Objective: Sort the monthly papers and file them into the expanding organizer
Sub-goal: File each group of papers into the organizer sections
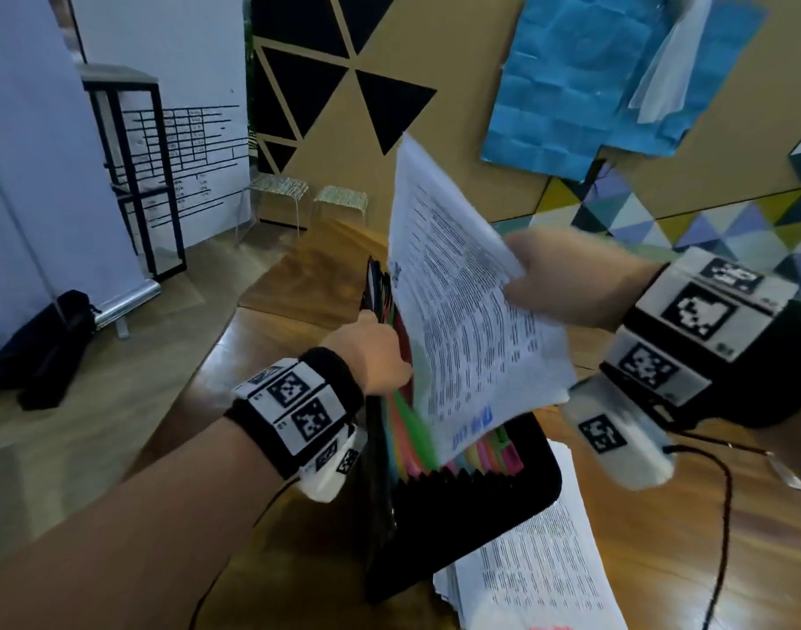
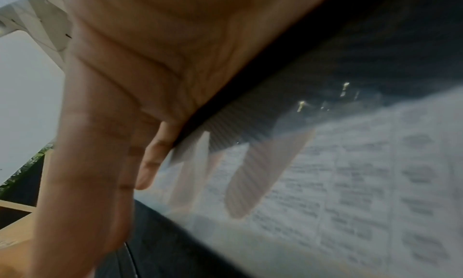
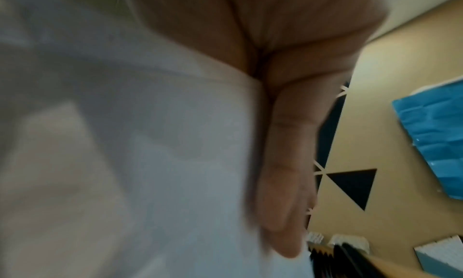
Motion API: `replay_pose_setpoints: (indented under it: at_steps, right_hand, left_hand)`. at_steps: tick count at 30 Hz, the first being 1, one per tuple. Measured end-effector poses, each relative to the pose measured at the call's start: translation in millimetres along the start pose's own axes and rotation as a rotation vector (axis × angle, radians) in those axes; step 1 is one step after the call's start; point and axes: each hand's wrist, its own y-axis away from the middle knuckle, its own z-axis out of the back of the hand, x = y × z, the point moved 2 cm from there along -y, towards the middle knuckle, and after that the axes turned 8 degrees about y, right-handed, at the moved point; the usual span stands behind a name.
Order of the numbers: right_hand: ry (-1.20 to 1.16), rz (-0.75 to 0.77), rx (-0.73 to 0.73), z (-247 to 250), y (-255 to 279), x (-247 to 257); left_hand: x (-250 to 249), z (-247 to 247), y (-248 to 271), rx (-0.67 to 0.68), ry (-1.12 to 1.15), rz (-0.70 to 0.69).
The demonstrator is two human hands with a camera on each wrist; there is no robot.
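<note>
Nearest, a stack (image 1: pixel 530 579) of printed papers lies on the table (image 1: pixel 689 561), partly under the organizer (image 1: pixel 457 507), so sorting looks far from finished. The organizer stands open just beyond, coloured dividers fanned. The left hand (image 1: pixel 371 356) reaches into it with straight fingers, parting a pocket. Above, the right hand (image 1: pixel 566 275) pinches a sheaf (image 1: pixel 462 302) by its right edge, lower corner dipping among the dividers; this batch seems about to go in.
</note>
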Motion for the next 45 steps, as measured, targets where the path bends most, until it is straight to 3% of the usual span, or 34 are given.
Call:
replay_pose_setpoints:
  at_steps: [8, 14, 19, 22, 33, 40, 42, 45]
  right_hand:
    - [-0.054, -0.13, 0.217, -15.7, 5.9, 9.7]
    - [0.0, -0.095, 0.19, -2.1, 8.0, 35.0]
    - [0.049, -0.111, 0.071, 21.2, 17.9, 34.0]
    - [0.084, -0.107, 0.088, 19.7, 22.8, 35.9]
    - [0.173, -0.074, 0.261, -31.8, -22.7, 36.2]
    - [-0.353, -0.097, 0.564, -87.8, -29.7, 49.4]
    - [-0.266, -0.078, 0.577, -96.5, -30.7, 50.9]
    - [-0.037, 0.02, 0.449, -99.9, -38.2, 46.0]
  left_hand:
    - [13.3, -2.8, 3.9, -0.095, 0.056, -0.044]
    - [12.4, -3.1, 5.3, -0.072, 0.019, -0.004]
    - [12.9, -3.2, 8.3, -0.097, 0.021, -0.036]
    - [11.8, -4.7, 6.8, -0.105, 0.035, -0.057]
    - [16.0, -4.2, 1.3, -0.1, 0.079, -0.076]
    - [20.1, -4.1, 2.0, -0.095, 0.028, -0.045]
    - [21.5, -4.2, 2.6, -0.089, 0.006, -0.043]
    - [22.6, -2.8, 4.5, -0.1, 0.019, -0.061]
